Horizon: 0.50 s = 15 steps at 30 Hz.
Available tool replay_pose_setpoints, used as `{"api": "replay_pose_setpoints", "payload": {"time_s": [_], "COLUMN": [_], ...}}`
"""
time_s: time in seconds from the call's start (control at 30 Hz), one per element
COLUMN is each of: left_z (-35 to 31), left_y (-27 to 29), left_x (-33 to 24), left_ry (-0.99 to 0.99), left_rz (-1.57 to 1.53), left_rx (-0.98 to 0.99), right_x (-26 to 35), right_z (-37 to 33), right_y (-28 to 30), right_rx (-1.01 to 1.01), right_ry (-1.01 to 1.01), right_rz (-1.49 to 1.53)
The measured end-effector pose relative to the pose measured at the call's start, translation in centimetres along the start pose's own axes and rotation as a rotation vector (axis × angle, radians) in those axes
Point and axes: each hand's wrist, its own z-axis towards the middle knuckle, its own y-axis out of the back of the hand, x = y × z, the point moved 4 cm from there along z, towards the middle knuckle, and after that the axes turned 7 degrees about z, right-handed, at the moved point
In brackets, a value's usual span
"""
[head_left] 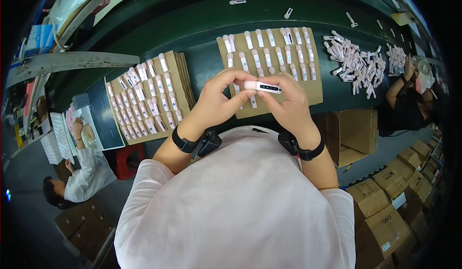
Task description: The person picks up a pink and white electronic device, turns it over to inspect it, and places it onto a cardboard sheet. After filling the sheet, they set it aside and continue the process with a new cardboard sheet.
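Note:
Between my two hands is a small white stick-shaped device (265, 87) with a rounded pink cap and a dark panel along its side. My left hand (220, 97) pinches the pink end with thumb and fingers. The white end is gripped by my right hand (288, 100), its thumb below and fingers above. Under and beyond my hands lies a cardboard sheet (314, 95) bearing rows of similar devices. My hands cover part of its lower rows. To the left, a stack of cardboard sheets (183, 72) carries more devices in rows.
On the green bench (202, 43), a loose pile of the devices (353, 62) lies to the right, with a few scattered farther back. An open carton (358, 132) stands by my right arm. Co-workers sit at far left (89, 175) and far right (409, 103). Stacked cartons (385, 225) fill the lower right.

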Motion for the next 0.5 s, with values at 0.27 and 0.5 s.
{"api": "replay_pose_setpoints", "payload": {"time_s": [0.27, 0.5], "left_z": [-0.27, -0.44], "left_y": [-0.36, -0.98], "left_x": [-0.07, 0.54], "left_ry": [0.09, 0.152], "left_rz": [-0.042, -0.115], "left_rx": [0.047, 0.063], "right_x": [0.3, 0.59], "right_z": [-0.57, -0.85], "right_y": [0.19, 0.59], "right_rx": [-0.01, -0.055], "right_ry": [0.013, 0.188], "right_rz": [-0.023, -0.177]}}
